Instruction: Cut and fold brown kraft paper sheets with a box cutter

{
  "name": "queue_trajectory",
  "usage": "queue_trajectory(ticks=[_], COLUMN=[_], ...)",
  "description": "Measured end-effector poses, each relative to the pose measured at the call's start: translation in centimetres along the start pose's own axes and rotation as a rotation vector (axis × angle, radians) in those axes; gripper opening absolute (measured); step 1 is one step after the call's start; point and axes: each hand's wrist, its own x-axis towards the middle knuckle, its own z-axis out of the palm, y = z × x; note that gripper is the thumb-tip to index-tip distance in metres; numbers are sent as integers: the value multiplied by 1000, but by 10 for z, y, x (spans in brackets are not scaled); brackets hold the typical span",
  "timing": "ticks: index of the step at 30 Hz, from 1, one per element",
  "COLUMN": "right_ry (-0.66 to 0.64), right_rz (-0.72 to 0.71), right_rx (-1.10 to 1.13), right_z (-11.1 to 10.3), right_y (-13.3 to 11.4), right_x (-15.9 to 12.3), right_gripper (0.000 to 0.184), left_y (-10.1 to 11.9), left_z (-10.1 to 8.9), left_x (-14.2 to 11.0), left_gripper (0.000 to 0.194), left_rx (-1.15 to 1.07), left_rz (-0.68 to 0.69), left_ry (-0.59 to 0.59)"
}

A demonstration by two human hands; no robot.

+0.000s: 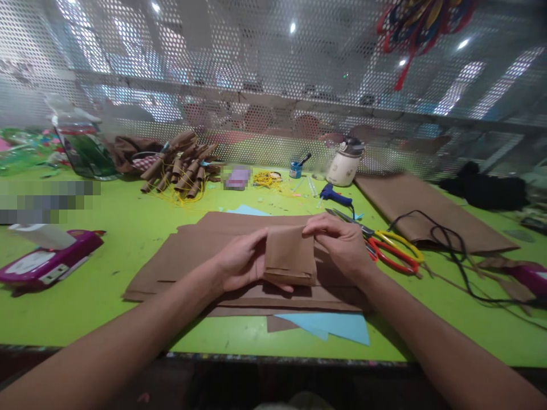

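A small folded piece of brown paper (290, 253), several layers thick at its lower edge, is held up between both hands. My left hand (248, 259) supports it from the left, fingers passing underneath and thumb at its upper left edge. At its upper right corner, my right hand (339, 239) pinches the paper between thumb and fingertips. Beneath the hands lies a stack of large brown paper sheets (188, 262), with pieces of light blue paper (342, 327) sticking out below. Scissors (395, 250) with red and yellow handles rest just right of my right hand.
Behind the scissors lie a blue glue gun (336, 195) and a large brown paper sheet (431, 210). A black cable (457, 256) loops across the right side. Rolled brown paper tubes (183, 168), a white bottle (345, 164) and a purple power strip (55, 259) stand around the green table (106, 324).
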Motion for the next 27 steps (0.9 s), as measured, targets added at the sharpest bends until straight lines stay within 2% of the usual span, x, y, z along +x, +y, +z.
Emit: queue_trajectory(ticks=[3, 7, 11, 13, 16, 21, 27], right_ry=[-9, -29, -49, -48, -47, -63, -81], right_rz=[-11, -41, -92, -116, -129, -132, -153], right_rx=[20, 42, -7, -46, -81, -123, -178], right_z=[0, 0, 0, 1, 1, 1, 1], right_y=[0, 2, 3, 4, 6, 8, 8], right_x=[0, -1, -2, -2, -3, -4, -5], right_gripper=[20, 23, 23, 23, 24, 25, 25], left_y=[4, 5, -3, -7, -9, -8, -9], left_z=[0, 3, 8, 9, 9, 6, 4], left_x=[-1, -2, 0, 2, 4, 2, 3], left_gripper=[44, 45, 44, 48, 43, 39, 36], left_rx=[-37, -24, 134, 215, 304, 479, 388], left_rz=[13, 57, 134, 183, 252, 301, 306], left_ry=[-46, 31, 184, 201, 196, 278, 256])
